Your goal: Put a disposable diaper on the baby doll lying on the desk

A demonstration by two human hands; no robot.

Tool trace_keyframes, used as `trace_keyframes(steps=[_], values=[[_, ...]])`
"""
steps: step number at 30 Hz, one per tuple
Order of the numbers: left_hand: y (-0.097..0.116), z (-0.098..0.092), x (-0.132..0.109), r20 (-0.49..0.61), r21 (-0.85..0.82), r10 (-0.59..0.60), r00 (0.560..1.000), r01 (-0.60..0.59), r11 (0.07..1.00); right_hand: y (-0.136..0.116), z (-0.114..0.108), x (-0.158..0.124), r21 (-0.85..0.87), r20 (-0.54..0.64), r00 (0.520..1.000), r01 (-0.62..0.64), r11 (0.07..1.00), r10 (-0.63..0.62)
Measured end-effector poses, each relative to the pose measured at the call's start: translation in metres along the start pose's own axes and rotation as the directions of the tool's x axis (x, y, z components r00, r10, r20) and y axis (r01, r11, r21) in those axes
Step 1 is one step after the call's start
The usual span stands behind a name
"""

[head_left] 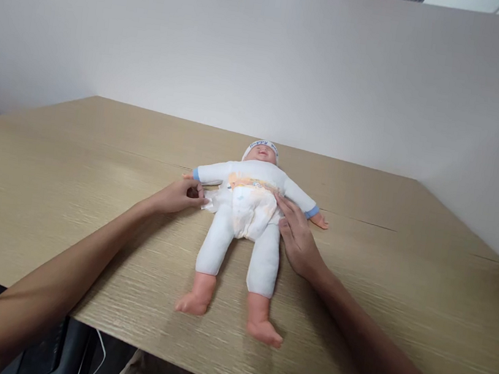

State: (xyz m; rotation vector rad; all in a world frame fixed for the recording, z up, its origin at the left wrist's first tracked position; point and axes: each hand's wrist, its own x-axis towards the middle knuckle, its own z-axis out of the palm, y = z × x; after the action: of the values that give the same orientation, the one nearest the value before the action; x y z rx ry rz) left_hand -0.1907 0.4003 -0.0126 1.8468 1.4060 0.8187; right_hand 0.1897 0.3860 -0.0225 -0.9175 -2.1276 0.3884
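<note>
A baby doll [213,247] in a white suit with blue cuffs and a printed headband lies on its back, feet toward me. Round its hips is a white diaper [253,209] with an orange patterned waistband. My left hand [179,196] pinches the end of the diaper's side tab, pulled out to the left of the doll. On the other side, my right hand [297,234] lies with fairly straight fingers against the diaper's right edge, by the doll's hip.
The doll rests on a wooden table [356,288] with thin seams. Behind it rises a pale partition [267,59]. Below the front edge are a white cable [100,355] and dark items at the lower left.
</note>
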Motion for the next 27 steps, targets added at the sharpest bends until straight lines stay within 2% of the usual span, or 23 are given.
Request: trace_keyframes(steps=[6, 10, 13, 17, 22, 27], values=[[0.009, 0.006, 0.0, 0.037, -0.233, 0.025, 0.999, -0.016, 0.972, -0.002, 0.0, 0.0, 0.017, 0.0, 1.0, 0.002, 1.0, -0.002], [0.011, 0.007, -0.001, 0.031, -0.329, 0.016, 0.999, -0.005, 0.944, -0.001, 0.0, 0.0, 0.013, 0.005, 1.0, 0.01, 1.0, -0.01], [0.011, 0.003, -0.002, 0.044, -0.355, -0.007, 0.999, 0.022, 0.935, 0.0, 0.0, -0.001, 0.011, 0.008, 1.0, 0.011, 1.0, -0.011], [0.008, -0.007, -0.004, 0.072, -0.305, -0.042, 0.997, 0.062, 0.95, -0.002, -0.001, -0.001, 0.008, 0.013, 1.0, 0.004, 1.0, -0.005], [0.005, -0.016, -0.004, -0.009, -0.285, -0.065, 0.998, 0.06, 0.957, -0.004, -0.005, 0.003, -0.057, -0.025, 1.0, -0.004, 0.998, 0.002], [0.008, -0.012, -0.001, -0.109, -0.425, -0.07, 0.992, 0.018, 0.905, -0.019, -0.014, 0.024, -0.088, -0.099, 0.995, 0.016, 0.996, -0.025]])
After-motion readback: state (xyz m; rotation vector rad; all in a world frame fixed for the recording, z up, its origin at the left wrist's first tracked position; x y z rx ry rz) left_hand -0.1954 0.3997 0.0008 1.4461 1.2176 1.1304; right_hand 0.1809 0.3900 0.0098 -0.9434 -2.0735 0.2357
